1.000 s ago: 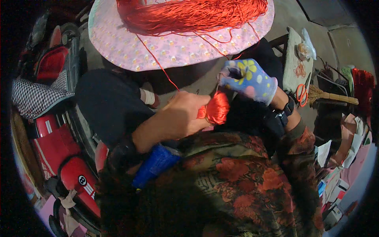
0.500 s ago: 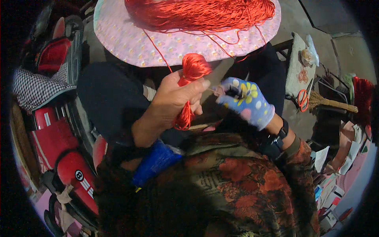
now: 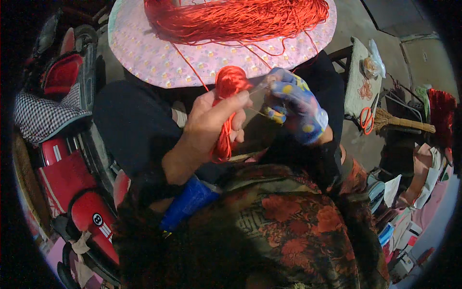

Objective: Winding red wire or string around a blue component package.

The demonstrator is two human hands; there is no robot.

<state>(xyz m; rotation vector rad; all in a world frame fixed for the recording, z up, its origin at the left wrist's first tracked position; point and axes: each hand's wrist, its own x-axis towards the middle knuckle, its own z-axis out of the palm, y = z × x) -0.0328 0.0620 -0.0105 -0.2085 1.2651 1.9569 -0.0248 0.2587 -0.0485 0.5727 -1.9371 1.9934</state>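
Left hand [image 3: 209,118] up in front of the body, bare, forearm slanting in from the lower left, and it's clamped around the narrow middle of a red cord bundle [image 3: 232,82]. Thumb laid across the front, pointing toward the other hand; fingers curl behind. The bundle's rounded head stands above that fist, its loose loops hang just below. Across to the right hand [image 3: 298,106]: patterned blue glove, knuckles high, wrist bent, fingers drawn in to a pinch on a thin strand [image 3: 260,87] that spans the gap between the hands. A second fine line shows lower in that gap. So the hands are apart, near each other, almost level. Beyond both, a large red skein [image 3: 236,21] rests on the pink table [image 3: 149,58], one cord slanting down to the left hand. Orange-handled scissors [image 3: 367,120] sit right of the gloved hand.
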